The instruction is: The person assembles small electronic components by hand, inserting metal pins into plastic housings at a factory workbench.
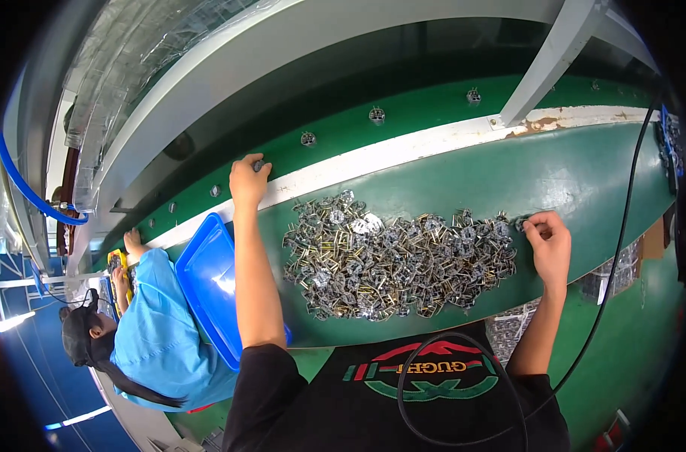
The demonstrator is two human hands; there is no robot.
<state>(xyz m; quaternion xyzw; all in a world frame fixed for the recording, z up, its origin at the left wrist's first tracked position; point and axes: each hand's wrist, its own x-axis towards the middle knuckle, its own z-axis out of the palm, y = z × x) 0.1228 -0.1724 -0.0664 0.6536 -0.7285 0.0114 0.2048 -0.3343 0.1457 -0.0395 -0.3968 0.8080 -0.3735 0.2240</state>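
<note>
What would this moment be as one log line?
left hand: gripping dark part at green belt | right hand: pinching another part beside pile of pronged parts | blue tray: left of pile

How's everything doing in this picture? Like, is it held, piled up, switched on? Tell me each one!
Left hand: closed on a small dark part, over the belt.
Right hand: pinching another dark part, beside the pile.
Metal parts pile: loose, jumbled, heaped on the table.
Parts on the belt: spaced apart in a row.
Blue tray: partly hidden by the left forearm.
Lamp: lit.
</note>
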